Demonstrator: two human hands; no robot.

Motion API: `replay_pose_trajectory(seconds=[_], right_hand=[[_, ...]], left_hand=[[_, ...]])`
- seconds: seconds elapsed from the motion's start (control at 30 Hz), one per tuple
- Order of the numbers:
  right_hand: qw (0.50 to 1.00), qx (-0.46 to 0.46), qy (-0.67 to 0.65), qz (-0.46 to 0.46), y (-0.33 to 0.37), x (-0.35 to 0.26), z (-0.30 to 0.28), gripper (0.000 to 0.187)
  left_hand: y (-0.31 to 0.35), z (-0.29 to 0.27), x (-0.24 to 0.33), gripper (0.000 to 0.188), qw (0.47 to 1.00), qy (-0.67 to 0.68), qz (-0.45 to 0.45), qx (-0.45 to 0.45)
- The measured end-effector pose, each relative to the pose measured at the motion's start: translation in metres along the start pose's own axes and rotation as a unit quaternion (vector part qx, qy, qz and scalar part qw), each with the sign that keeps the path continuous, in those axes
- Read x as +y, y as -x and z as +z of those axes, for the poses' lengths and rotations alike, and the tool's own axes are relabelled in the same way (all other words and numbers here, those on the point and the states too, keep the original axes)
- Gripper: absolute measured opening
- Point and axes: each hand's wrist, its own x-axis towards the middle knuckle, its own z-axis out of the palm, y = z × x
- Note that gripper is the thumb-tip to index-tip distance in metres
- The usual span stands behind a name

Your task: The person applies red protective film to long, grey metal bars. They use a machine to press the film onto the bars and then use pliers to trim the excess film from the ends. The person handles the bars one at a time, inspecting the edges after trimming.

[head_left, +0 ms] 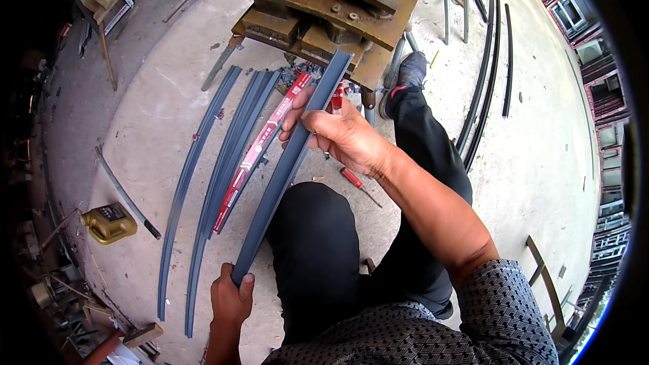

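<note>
A long dark grey profile strip (287, 155) slants across in front of me, its far end close to the metal press. My left hand (230, 295) is closed around its near end. My right hand (345, 135) grips it near the far end, thumb on top and fingers underneath. Some red film shows beside the strip by my right hand. Just left of it, on the floor, lies a strip with red and white printed film (253, 153). More bare grey strips (226, 162) lie alongside that one.
A rusty brown metal press (331, 7) stands on legs ahead. A red-handled screwdriver (359, 186) lies on the floor near my knee. A gold-coloured jug (109, 223) stands at left. Long black strips (483, 81) lie at right, and stacked frames (608, 122) line the far right.
</note>
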Motion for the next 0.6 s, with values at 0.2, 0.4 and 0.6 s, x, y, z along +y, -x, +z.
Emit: replay_pose_trajectory(seconds=[0.2,0.4,0.6], right_hand=[[0.991,-0.100,-0.088,0.008,0.005,-0.013,0.022,0.053],[0.979,-0.158,-0.129,-0.016,0.021,-0.022,0.024,0.058],[0.979,-0.136,-0.147,-0.035,0.034,-0.019,0.018,0.061]], left_hand=[[0.028,0.002,0.006,0.045,0.995,-0.057,0.002,0.087],[0.054,0.008,0.021,0.061,0.988,-0.089,-0.072,0.108],[0.062,0.016,0.033,0.049,0.981,-0.109,-0.013,0.159]])
